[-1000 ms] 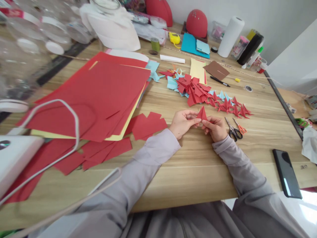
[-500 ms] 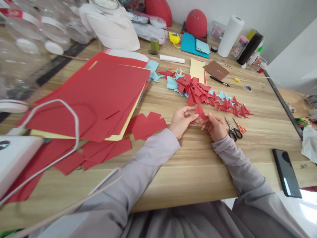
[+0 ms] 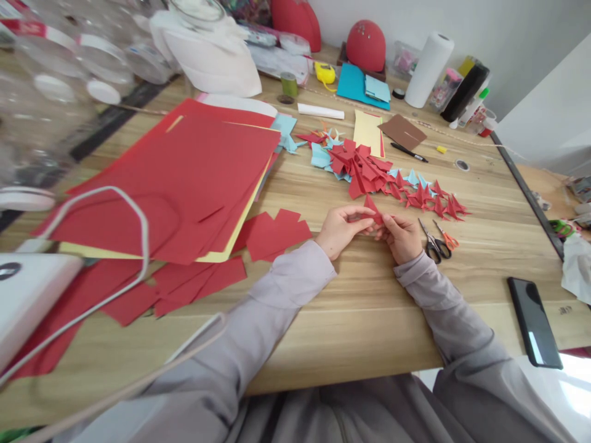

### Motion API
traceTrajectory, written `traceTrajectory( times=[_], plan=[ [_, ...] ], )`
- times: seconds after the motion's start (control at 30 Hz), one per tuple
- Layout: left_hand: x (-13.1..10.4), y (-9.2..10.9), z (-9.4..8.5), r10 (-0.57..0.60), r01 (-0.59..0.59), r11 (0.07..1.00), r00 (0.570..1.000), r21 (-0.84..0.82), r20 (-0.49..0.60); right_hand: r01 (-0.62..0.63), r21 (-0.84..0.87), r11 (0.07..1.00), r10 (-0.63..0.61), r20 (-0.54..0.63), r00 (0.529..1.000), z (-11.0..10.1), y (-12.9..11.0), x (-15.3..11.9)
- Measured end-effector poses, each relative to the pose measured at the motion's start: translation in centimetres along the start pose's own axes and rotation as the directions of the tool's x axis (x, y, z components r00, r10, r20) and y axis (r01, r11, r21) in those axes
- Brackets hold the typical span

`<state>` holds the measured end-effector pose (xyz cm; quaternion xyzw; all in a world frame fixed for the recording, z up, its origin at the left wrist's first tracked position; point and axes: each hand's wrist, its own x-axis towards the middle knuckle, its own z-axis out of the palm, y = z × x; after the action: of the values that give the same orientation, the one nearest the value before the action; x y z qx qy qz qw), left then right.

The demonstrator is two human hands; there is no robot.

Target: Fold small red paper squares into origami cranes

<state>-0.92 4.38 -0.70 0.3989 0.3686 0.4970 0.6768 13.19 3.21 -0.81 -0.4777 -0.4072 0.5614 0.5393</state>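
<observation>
A small piece of folded red paper (image 3: 372, 208) with a pointed top is pinched between my two hands above the wooden table. My left hand (image 3: 344, 229) grips its left side, thumb and fingers closed. My right hand (image 3: 401, 235) pinches the lower right part, and the fingers hide much of the paper there. Just beyond the hands lies a pile of folded red paper pieces (image 3: 360, 166). A row of red origami shapes (image 3: 422, 197) with pointed tips runs on to the right, with light blue ones among them.
Black-handled scissors (image 3: 435, 246) and a small orange pair (image 3: 447, 235) lie right of my right hand. Large red sheets (image 3: 184, 178) and cut red pieces (image 3: 281, 234) spread at left. A white cable (image 3: 146, 240) crosses them. A phone (image 3: 535, 320) rests near the right edge.
My right hand has moved slightly up and left, closer to my left hand. My left fingers now reach further across the folded red paper, so less of it shows.
</observation>
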Motion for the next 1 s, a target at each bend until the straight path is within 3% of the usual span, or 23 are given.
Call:
traceTrajectory(
  times=[0.3,0.57,0.83,1.0],
  plan=[
    [-0.02,-0.06,-0.03,-0.01,0.01,1.0,1.0,0.017,-0.003,-0.005,0.069,0.998,0.002,0.04,0.999,0.07,-0.19,-0.2],
    [-0.05,0.31,-0.01,-0.025,0.024,0.998,0.999,-0.054,-0.028,-0.02,0.065,0.998,0.02,0.0,1.0,-0.08,-0.08,-0.04],
    [0.01,0.1,-0.03,-0.009,0.008,0.999,1.0,-0.049,-0.017,0.028,0.032,0.999,-0.031,0.093,0.995,-0.34,0.26,-0.01],
    [-0.02,0.32,-0.3,-0.039,0.041,0.997,0.999,-0.062,0.037,-0.034,0.062,0.998,0.022,0.187,0.982,-0.61,0.31,0.03]
  ],
)
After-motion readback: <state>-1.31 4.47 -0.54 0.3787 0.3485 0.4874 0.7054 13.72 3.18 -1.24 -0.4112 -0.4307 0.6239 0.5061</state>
